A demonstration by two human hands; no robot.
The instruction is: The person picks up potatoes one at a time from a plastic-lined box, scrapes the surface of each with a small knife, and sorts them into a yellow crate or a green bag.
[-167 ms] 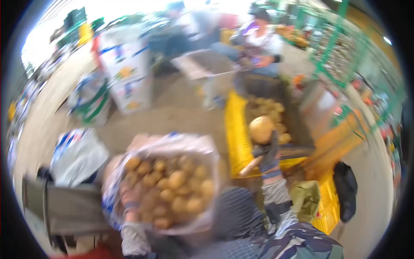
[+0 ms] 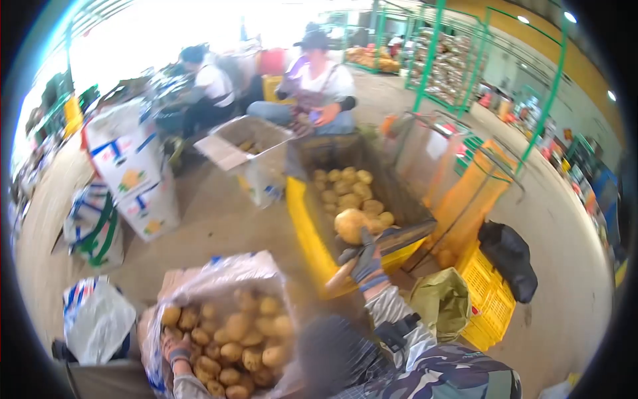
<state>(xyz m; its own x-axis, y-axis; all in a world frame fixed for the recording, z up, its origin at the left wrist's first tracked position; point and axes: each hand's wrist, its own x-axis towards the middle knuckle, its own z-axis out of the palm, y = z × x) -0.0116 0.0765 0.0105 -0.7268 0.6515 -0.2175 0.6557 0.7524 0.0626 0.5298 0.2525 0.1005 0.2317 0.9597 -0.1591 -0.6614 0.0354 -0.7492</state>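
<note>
My right hand [image 2: 365, 261], in a dark grey glove, holds a large round potato [image 2: 350, 226] above the near end of a yellow crate [image 2: 307, 226] with a dark lining. More potatoes [image 2: 345, 189] lie inside that crate. A pale, long shape beside the right fingers is too blurred to name. My left hand [image 2: 175, 349] rests on potatoes at the left inner side of a plastic-lined cardboard box [image 2: 229, 267]. Its fingers look stretched over the potatoes, partly hidden by them. Many potatoes [image 2: 251, 359] fill this box.
Beyond the crate sits a person [image 2: 325, 86], with an open carton [image 2: 262, 169] nearby. White printed boxes [image 2: 136, 179] stand stacked at the left. On the right are an orange mesh sack [image 2: 468, 199], a yellow basket [image 2: 488, 299], a black bag [image 2: 508, 259] and an olive bag [image 2: 442, 299].
My view has swung to the right, so the surroundings appear shifted left and sharper. The potato stays in my right hand over the crate; my left hand remains in the box.
</note>
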